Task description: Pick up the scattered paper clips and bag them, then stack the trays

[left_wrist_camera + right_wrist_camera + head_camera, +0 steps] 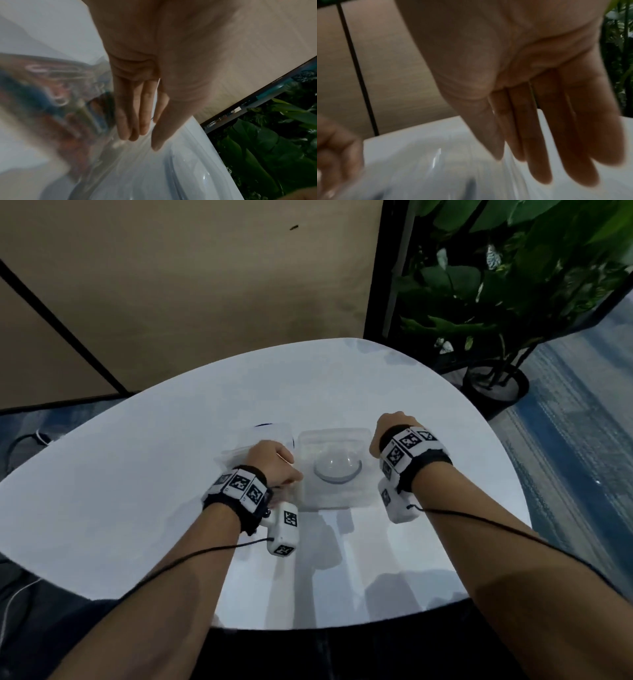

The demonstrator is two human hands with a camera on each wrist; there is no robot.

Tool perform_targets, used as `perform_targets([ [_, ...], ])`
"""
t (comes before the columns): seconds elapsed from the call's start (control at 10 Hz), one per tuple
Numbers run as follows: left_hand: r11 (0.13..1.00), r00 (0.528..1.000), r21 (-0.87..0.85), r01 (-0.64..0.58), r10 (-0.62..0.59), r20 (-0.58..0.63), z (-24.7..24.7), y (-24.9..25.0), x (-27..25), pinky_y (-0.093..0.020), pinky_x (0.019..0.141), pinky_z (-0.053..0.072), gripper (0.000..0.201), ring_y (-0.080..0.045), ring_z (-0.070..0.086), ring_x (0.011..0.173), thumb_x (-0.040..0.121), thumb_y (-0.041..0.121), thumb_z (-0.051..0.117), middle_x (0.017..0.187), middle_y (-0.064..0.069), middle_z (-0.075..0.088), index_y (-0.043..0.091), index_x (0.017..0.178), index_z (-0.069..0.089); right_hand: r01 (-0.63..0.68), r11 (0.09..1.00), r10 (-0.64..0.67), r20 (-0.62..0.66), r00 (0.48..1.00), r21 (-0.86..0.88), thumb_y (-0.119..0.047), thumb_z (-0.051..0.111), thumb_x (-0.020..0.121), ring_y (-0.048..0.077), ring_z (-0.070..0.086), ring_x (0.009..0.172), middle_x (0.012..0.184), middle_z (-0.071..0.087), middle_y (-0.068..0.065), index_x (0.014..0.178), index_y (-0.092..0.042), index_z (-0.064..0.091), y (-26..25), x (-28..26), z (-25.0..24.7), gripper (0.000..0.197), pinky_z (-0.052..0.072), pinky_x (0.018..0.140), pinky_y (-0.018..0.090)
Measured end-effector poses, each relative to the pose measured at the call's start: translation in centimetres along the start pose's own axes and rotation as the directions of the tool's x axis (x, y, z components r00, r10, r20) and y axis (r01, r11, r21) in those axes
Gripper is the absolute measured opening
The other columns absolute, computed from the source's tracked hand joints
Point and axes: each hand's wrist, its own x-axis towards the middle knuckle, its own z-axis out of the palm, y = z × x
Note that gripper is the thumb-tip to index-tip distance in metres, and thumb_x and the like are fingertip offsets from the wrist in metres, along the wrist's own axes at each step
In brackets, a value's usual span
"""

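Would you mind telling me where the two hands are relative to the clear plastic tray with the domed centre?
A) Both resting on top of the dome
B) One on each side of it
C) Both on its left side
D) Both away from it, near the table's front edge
B: in the head view the left hand is at the clear tray's left edge and the right hand at its right edge, the dome bare between them.

Both forearms extended; left grip [274,462] fingers straight, right grip [390,428] fingers straight, relaxed

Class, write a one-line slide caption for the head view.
Both hands flank a clear plastic tray on a white table.
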Motion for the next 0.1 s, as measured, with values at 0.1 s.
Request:
perform_targets([
  [0.1, 1.000, 0.999, 0.022, -0.016, 0.016, 0.033, -1.97, 0.83, 2.10, -0.015, 0.069, 0.051, 0.038, -0.016, 0.069, 0.084, 0.066, 0.010, 0.088, 0.095, -0.002, 0.075, 0.016, 0.101, 0.074, 0.065, 0.995, -0.061, -0.042, 0.997, 0.077, -0.022, 0.061, 0.086, 0.030, 0.056, 0.079, 0.094, 0.063, 0.010, 0.083, -0.006, 0.058, -2.91, 2.82, -6.50, 0.017, 0.049, 0.068, 0.033],
])
